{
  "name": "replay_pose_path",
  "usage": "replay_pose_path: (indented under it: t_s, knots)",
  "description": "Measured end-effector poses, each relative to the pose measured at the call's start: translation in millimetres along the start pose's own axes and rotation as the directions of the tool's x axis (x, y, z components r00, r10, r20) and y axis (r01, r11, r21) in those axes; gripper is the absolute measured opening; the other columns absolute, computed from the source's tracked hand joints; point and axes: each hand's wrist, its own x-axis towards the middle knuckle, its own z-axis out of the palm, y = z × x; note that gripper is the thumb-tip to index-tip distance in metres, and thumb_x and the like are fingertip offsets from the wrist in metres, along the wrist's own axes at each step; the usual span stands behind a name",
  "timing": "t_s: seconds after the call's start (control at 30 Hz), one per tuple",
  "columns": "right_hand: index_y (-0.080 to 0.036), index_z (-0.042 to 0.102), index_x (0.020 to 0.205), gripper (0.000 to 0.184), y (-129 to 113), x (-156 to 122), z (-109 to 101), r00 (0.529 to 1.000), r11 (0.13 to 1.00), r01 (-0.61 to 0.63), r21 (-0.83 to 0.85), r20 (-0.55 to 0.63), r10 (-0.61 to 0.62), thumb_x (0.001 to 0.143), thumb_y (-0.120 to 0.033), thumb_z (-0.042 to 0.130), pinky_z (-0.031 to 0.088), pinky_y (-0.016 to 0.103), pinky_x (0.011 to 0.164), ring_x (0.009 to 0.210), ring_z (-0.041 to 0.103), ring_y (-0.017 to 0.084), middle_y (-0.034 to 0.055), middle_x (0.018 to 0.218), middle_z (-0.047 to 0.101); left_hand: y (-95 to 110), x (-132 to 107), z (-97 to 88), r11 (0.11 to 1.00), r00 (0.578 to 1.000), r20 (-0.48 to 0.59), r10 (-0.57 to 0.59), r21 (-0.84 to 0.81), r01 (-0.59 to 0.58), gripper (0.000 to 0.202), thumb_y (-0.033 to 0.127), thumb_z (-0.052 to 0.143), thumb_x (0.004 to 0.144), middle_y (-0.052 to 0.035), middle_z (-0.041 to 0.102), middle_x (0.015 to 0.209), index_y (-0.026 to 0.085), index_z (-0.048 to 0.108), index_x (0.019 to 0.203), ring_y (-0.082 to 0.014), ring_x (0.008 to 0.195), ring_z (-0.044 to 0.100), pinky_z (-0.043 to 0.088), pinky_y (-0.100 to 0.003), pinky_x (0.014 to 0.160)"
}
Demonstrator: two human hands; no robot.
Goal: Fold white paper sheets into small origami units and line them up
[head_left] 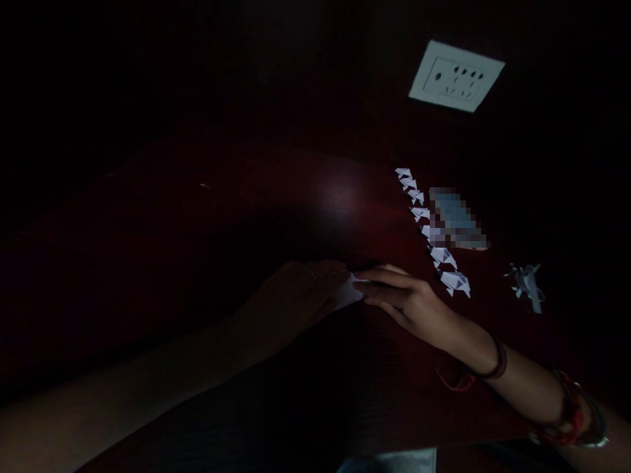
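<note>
Between my two hands lies a small piece of white paper (348, 295) on the dark red table. My left hand (290, 295), in deep shadow, has its fingers closed over the paper's left part. From the right, my right hand (407, 299) presses its fingertips on the paper's other edge. Fingers cover much of the sheet, so its folds cannot be made out. Just beyond my right hand runs a slanting row of several small folded white paper figures (453, 282), the nearer ones looking larger.
A blurred-out flat object (458, 220) lies right of the row. Farther right is a small heap of white paper strips (528, 288). A white socket plate (457, 75) sits on the wall behind. Something pale (394, 462) shows below the table's (296, 190) front edge.
</note>
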Motion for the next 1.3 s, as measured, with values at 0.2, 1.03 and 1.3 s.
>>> replay_pose_path:
  t_s: [0.2,1.03,1.3]
  knots:
    - [-0.017,0.051,0.114,0.032,-1,-1,1,1.0,1.0,-0.002,0.012,0.02,0.002,0.083,-0.015,0.044,0.046,0.029,0.085,0.101,0.047,0.015,0.0064,0.112,0.053,-3,-4,1.3,0.988,0.992,0.101,0.072,0.127,-0.085,0.037,0.019,0.035,0.086,0.0025,0.039,0.128,0.027,0.036,0.122,-0.0206,0.106,0.042,0.031,-0.037,0.085]
    - [-0.015,0.054,0.109,0.03,-6,0,-14,0.993,0.929,0.038,-0.369,0.118,0.006,0.083,-0.023,0.043,0.039,0.037,0.084,0.098,0.049,0.02,0.0076,0.108,0.057,0,1,-7.0,0.985,0.998,0.069,-0.016,0.175,0.004,0.034,0.027,0.041,0.083,0.0057,0.04,0.128,0.033,0.045,0.116,-0.0269,0.108,0.036,0.03,-0.042,0.082]
    - [-0.015,0.062,0.094,0.023,-13,-4,-18,0.993,0.933,-0.114,-0.341,-0.033,0.109,0.082,-0.024,0.044,0.04,0.039,0.083,0.097,0.048,0.022,0.0093,0.105,0.055,0,3,-6.5,0.99,0.998,0.031,-0.062,0.128,0.057,0.03,0.026,0.041,0.085,0.0055,0.04,0.128,0.036,0.049,0.112,-0.0256,0.111,0.034,0.029,-0.042,0.086]
